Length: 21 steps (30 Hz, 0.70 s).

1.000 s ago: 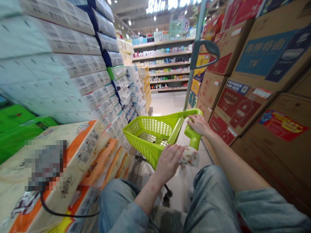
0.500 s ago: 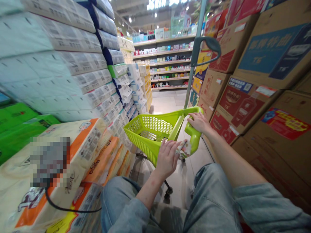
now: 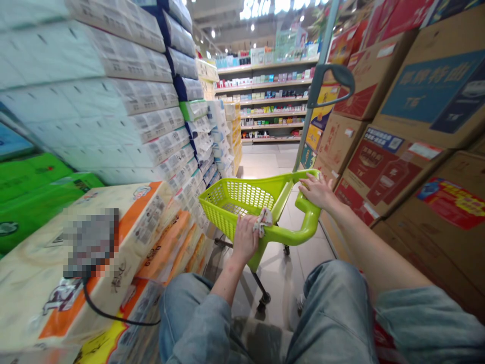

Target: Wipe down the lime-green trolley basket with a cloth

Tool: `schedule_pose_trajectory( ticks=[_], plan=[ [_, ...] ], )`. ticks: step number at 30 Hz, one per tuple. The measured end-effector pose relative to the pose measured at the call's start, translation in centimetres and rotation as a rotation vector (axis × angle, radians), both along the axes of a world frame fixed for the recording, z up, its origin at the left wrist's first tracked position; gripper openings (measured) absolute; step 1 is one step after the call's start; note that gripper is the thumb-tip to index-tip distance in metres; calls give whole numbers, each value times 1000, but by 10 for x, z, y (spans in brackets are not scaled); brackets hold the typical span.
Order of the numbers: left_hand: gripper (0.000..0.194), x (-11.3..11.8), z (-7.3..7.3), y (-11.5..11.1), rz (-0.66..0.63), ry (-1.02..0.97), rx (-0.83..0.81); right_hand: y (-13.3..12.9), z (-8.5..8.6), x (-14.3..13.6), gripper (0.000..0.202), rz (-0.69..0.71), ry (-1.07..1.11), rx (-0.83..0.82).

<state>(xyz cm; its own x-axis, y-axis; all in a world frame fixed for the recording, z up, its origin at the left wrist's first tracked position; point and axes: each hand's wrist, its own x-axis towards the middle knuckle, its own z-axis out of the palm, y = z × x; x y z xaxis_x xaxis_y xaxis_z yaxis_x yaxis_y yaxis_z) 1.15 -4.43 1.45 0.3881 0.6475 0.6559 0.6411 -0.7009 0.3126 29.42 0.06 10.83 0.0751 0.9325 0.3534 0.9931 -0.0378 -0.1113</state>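
Boxes [image 3: 405,164] are standing right of cart [image 3: 280,205]; left hand [image 3: 245,238] is clutching cloth [image 3: 264,220] against it, right hand [image 3: 317,192] gripping handle [image 3: 311,223].

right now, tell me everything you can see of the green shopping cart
The shopping cart is bright yellow-green, glossy and plastic-looking. Its basket has perforated walls, and a thick, curved handle extends from it. It stands upright on the pale tiled floor, on dark legs with casters, between stacked wrapped packs and cardboard boxes. The left hand holds a patterned white cloth against the cart's near side; the right hand rests on the handle's far end.
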Motion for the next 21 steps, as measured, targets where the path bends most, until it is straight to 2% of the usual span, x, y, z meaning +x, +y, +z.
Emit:
schedule_pose_trajectory(
  ticks=[2, 3, 5, 10, 13, 16, 21],
  plan=[
    [31, 3, 1, 1, -9, 11, -2, -11, 11, -15, 45, 19, -13, 97],
    [30, 4, 2, 1, -19, 22, -5, -18, 16, -25, 46, 78, -11, 103],
    [30, 7, 5, 3, -38, 42, -13, -33, 24, -49, 47, 175, 8, -10],
    [32, 12, 10, 11, -90, 88, -54, -60, 25, -94, 70, 96, -86, -359],
    [33, 12, 7, 18, -131, 115, -50, -64, 21, -98, 79, 67, -100, -455],
    [32, 3, -1, 29, -147, 153, -24, -64, 21, -91, 84, 133, -94, -482],
    [26, -27, -12, 55, 21, 276, -110, -65, 22, -87, 83, 170, -109, -481]
  ],
)
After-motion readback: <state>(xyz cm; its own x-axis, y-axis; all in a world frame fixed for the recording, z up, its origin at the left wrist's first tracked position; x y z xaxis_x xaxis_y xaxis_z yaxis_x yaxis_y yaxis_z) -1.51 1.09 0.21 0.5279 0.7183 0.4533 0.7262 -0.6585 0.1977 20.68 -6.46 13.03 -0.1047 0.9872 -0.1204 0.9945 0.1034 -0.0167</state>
